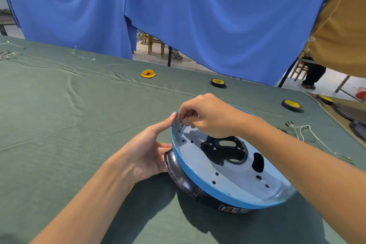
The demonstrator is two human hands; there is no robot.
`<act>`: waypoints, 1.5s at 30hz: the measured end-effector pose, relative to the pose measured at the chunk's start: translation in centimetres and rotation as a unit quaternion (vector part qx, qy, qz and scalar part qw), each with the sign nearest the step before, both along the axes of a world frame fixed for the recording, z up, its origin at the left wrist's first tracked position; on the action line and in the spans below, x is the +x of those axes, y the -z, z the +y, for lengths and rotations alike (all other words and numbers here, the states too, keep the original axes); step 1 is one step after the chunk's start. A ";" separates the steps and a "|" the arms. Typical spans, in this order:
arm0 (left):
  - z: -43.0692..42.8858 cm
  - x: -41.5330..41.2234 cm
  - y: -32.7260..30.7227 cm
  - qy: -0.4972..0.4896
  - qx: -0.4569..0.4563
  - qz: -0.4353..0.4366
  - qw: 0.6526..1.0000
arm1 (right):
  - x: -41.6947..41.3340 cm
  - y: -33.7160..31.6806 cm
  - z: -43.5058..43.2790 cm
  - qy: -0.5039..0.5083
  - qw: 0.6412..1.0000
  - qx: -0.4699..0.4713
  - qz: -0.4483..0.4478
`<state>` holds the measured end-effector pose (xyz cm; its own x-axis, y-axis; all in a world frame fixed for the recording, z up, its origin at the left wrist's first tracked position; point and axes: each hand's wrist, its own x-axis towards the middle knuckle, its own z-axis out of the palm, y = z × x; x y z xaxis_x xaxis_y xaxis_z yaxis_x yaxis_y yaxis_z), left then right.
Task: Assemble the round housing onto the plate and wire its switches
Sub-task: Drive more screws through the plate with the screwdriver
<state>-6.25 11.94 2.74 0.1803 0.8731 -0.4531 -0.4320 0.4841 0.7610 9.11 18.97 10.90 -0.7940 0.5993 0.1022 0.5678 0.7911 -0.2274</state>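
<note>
Head view: right hand [206, 117] pinches a small part [186, 117] at the round housing [227, 194] rim; left hand [150, 144], fingers straight, steadies it; wires [309, 134] lie unattached.

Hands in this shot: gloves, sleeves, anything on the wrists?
No gloves. The left hand and right hand are bare, with no rings or tape in view. The forearms are uncovered to the frame edge: no sleeves, watch or wristband showing. The nails look short and unpainted.

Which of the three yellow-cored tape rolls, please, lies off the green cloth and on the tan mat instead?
The rightmost roll, near the picture's right edge. The left roll and the middle roll both sit on the green cloth.
</note>
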 end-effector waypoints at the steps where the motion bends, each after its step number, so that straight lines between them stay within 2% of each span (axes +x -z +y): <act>1: -0.1 0.0 0.0 -0.001 -0.001 -0.002 1.000 | 0.0 0.0 -0.1 -0.002 1.000 0.002 -0.005; 13: -0.8 0.5 -0.1 -0.013 0.016 0.016 1.000 | -1.1 0.0 -1.2 0.004 0.994 0.061 -0.090; 20: -1.0 0.7 0.0 -0.008 0.022 0.013 1.000 | -1.2 -0.1 -1.1 0.026 0.995 0.009 -0.093; 24: -1.2 0.5 0.0 0.006 0.027 0.009 1.000 | -0.6 -0.9 -0.7 0.048 0.994 -0.087 -0.051; 29: -1.3 0.4 0.1 0.016 0.019 0.001 1.000 | -0.7 -0.3 -0.8 0.078 0.990 -0.120 -0.011; 31: -1.3 0.4 0.1 0.011 0.021 0.000 1.000 | -0.9 0.0 -0.8 0.112 0.982 -0.151 0.012; 35: -1.4 0.5 0.2 0.012 0.021 0.001 1.000 | -1.1 0.6 -0.9 0.175 0.938 -0.285 0.088; 39: -1.5 0.5 0.1 0.004 0.016 -0.007 1.000 | -1.3 0.6 -0.7 0.194 0.933 -0.288 0.094; 45: -1.6 0.7 0.0 -0.005 0.016 -0.014 1.000 | -1.8 0.0 -0.5 0.155 0.963 -0.219 0.029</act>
<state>-5.54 10.31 2.75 0.1838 0.8890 -0.4193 -0.4583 0.4549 0.7635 7.31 18.44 10.91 -0.5701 0.8024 -0.1766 0.7382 0.4059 -0.5387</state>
